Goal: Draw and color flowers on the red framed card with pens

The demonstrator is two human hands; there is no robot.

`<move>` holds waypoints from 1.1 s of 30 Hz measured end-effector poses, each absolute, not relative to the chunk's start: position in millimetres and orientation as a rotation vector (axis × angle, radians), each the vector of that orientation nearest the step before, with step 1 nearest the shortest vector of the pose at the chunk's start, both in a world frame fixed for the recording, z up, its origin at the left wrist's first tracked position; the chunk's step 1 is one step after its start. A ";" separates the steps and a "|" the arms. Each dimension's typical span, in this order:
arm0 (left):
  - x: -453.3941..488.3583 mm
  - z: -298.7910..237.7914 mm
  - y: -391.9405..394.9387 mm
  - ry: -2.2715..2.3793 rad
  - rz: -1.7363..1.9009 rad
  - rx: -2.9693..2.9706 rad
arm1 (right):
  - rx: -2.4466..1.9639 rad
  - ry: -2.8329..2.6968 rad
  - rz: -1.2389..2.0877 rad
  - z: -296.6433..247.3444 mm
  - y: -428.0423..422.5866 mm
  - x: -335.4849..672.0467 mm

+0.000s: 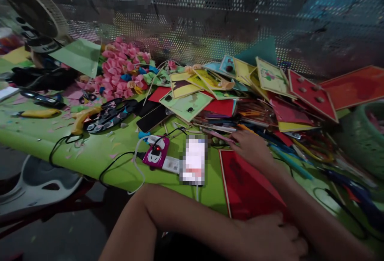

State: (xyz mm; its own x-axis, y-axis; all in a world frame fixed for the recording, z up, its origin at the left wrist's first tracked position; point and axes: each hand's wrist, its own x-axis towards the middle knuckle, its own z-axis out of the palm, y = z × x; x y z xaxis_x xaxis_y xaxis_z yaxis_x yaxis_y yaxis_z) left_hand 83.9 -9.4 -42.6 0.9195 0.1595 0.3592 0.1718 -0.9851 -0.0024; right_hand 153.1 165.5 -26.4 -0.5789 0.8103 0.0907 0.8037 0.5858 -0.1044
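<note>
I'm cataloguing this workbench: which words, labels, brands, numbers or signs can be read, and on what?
No text can be read.
White adapter: small label with a square code, too small to read.
Fan base: light marks, too blurred.
Phone: screen pixelated, unreadable.
Red card: dark marks, no legible lettering.

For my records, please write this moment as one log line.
right hand: at slender pink stick, grip unclear | left hand: at red rectangular card, near end | bright green table: cluttered
</note>
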 end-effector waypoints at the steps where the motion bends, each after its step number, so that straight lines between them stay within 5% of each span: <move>1: 84.1 -41.2 -8.7 -0.266 -0.570 -3.045 | -1.378 -2.654 0.093 -25.8 165.3 155.5; 12: 61.5 7.0 11.4 -0.448 -0.825 -3.031 | -1.564 -1.988 0.804 6.8 135.6 239.4; 18: 54.0 35.1 51.3 -0.944 -0.844 -2.912 | -1.470 -1.355 1.007 11.3 110.6 271.8; 22: 51.3 28.5 76.9 -1.388 -0.584 -2.816 | -1.314 -1.148 0.992 -1.1 106.4 280.7; 33: 48.9 28.6 82.4 -1.398 -0.325 -2.989 | -1.169 -1.240 1.233 -5.6 95.5 275.7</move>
